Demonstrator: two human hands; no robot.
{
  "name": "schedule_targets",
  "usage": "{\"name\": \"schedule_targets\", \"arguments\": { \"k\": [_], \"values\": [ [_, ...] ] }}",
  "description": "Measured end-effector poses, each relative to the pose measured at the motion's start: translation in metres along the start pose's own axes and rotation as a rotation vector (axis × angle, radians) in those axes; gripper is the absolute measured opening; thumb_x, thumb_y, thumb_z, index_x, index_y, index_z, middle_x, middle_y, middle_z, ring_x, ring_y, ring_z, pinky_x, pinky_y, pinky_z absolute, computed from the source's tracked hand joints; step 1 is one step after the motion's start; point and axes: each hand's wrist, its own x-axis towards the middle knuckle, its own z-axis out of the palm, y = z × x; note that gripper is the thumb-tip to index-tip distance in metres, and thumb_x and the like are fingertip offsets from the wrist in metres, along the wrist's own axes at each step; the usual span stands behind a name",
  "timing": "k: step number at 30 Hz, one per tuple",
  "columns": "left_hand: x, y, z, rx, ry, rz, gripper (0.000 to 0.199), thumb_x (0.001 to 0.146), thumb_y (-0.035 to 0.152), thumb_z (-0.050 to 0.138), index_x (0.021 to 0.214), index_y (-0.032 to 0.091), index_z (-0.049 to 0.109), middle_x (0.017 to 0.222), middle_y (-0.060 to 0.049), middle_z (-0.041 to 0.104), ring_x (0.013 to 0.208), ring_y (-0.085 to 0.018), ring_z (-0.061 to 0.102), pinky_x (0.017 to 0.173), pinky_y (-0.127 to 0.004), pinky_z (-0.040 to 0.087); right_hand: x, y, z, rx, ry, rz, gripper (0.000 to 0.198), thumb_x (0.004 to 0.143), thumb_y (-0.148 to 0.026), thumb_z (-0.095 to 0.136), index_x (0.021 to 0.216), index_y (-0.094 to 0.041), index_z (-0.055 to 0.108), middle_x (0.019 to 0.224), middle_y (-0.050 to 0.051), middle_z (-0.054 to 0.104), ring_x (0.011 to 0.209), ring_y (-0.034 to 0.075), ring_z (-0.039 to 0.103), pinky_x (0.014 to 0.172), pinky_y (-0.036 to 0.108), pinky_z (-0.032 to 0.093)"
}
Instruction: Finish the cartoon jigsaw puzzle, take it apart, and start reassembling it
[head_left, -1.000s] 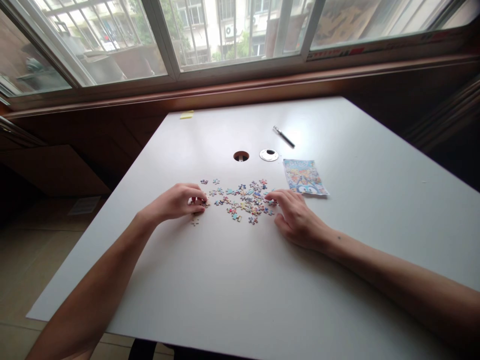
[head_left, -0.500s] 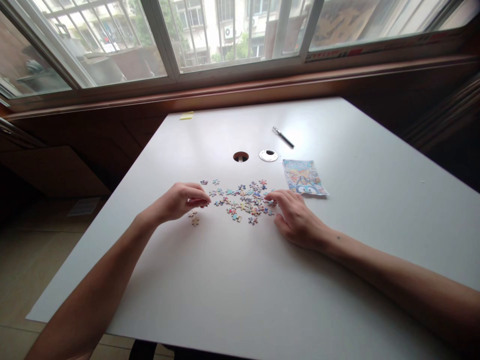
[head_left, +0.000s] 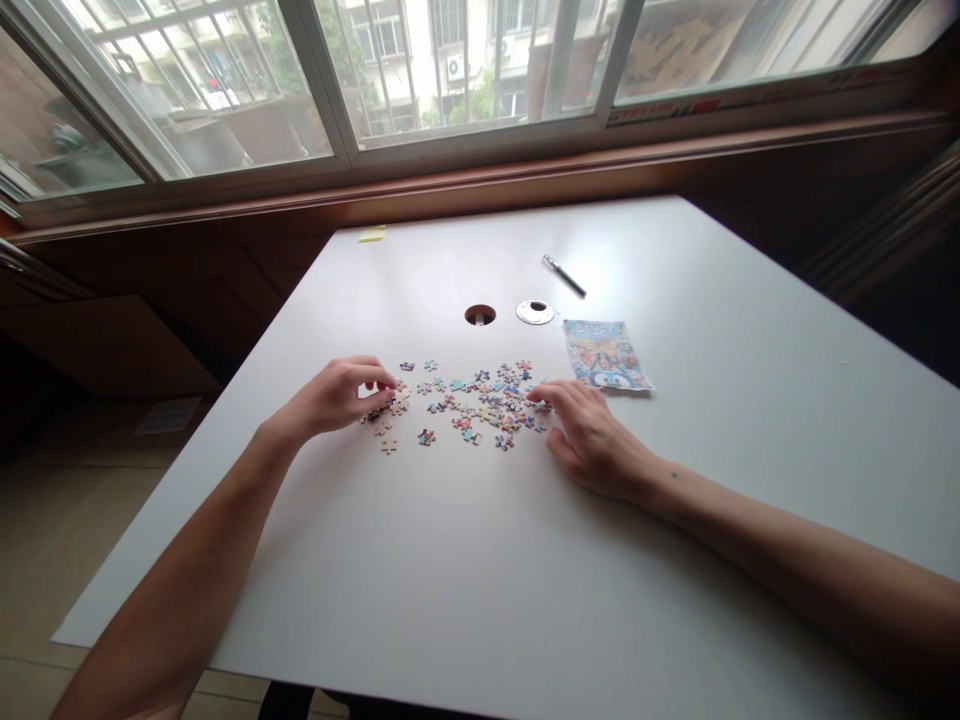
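Fingers (head_left: pixel 370 372) of the bare left hand (head_left: pixel 322 402) curled toward the thumb, with a small gap between, tips close together over the left end of the scatter. Small pieces right at those tips; cannot tell whether any in their hold. Just below, loose pale tan, knobbed cardboard jigsaw pieces (head_left: pixel 388 446) flat on the smooth white tabletop (head_left: pixel 480 570).

On the other side, the bare right hand (head_left: pixel 592 435), low at the tabletop, with fingers bent and index fingertip at the right edge of the main scatter of small multicoloured printed cardboard jigsaw pieces (head_left: pixel 491 412). Thumb well short of the index finger, a wide space between; cannot tell of any piece in its grasp. Between both hands, most of the pieces, loose and partly overlapping. Nearer the front, apart from the rest, a dark multicoloured jigsaw piece (head_left: pixel 427 437).

Just beyond the right hand, a blue rectangular printed sheet with cartoon figures (head_left: pixel 607 355). Farther back, a round silver cover with a dark opening (head_left: pixel 535 313), beside a round brown-edged hole (head_left: pixel 480 316) in the tabletop. Behind the cover, lying aslant, a slim black-and-silver pen (head_left: pixel 564 277). At the far left corner, a yellow paper note (head_left: pixel 372 234). Beyond the tabletop, a wide grey-framed glass window (head_left: pixel 345 110).
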Motion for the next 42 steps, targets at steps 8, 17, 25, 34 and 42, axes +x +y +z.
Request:
{"name": "schedule_targets", "arguments": {
  "k": [8, 17, 25, 34, 42],
  "values": [
    [-0.002, -0.003, 0.001, 0.067, -0.131, -0.021, 0.016, 0.088, 0.033, 0.067, 0.097, 0.025, 0.077, 0.097, -0.004, 0.071, 0.081, -0.016, 0.065, 0.074, -0.027, 0.050, 0.000, -0.001, -0.001, 0.013, -0.009, 0.010, 0.055, 0.073, -0.001, 0.047, 0.123, -0.023, 0.045, 0.117, 0.010, 0.059, 0.111, 0.029, 0.053, 0.095, 0.047, 0.041],
    [-0.003, -0.005, 0.000, 0.166, -0.068, -0.004, 0.014, 0.086, 0.025, 0.061, 0.089, 0.024, 0.075, 0.096, -0.003, 0.071, 0.087, -0.018, 0.066, 0.075, -0.028, 0.049, 0.000, 0.000, -0.001, 0.015, -0.006, 0.008, 0.056, 0.073, -0.001, 0.046, 0.123, -0.024, 0.045, 0.118, 0.011, 0.060, 0.111, 0.030, 0.053, 0.095, 0.048, 0.041],
    [-0.001, -0.008, 0.004, 0.295, -0.014, -0.006, 0.010, 0.084, 0.020, 0.059, 0.081, 0.021, 0.068, 0.089, -0.003, 0.067, 0.081, -0.018, 0.061, 0.071, -0.028, 0.045, 0.000, 0.000, -0.001, 0.011, -0.007, 0.000, 0.055, 0.073, -0.001, 0.047, 0.123, -0.023, 0.045, 0.118, 0.011, 0.060, 0.112, 0.029, 0.053, 0.096, 0.048, 0.041],
    [-0.001, -0.007, -0.003, 0.185, -0.006, -0.080, 0.014, 0.095, 0.026, 0.049, 0.089, 0.019, 0.060, 0.093, -0.005, 0.065, 0.084, -0.018, 0.058, 0.072, -0.028, 0.044, 0.000, 0.000, -0.001, 0.011, -0.009, 0.006, 0.055, 0.073, -0.002, 0.047, 0.124, -0.024, 0.044, 0.118, 0.010, 0.060, 0.113, 0.030, 0.053, 0.096, 0.048, 0.041],
    [0.002, 0.025, 0.015, -0.023, -0.161, 0.035, 0.018, 0.097, 0.025, 0.048, 0.087, 0.018, 0.062, 0.090, -0.004, 0.062, 0.075, -0.014, 0.057, 0.067, -0.026, 0.046, 0.000, -0.001, -0.001, 0.016, -0.005, 0.003, 0.056, 0.073, -0.001, 0.047, 0.124, -0.024, 0.044, 0.118, 0.011, 0.060, 0.113, 0.030, 0.053, 0.096, 0.049, 0.041]
  ]
}}
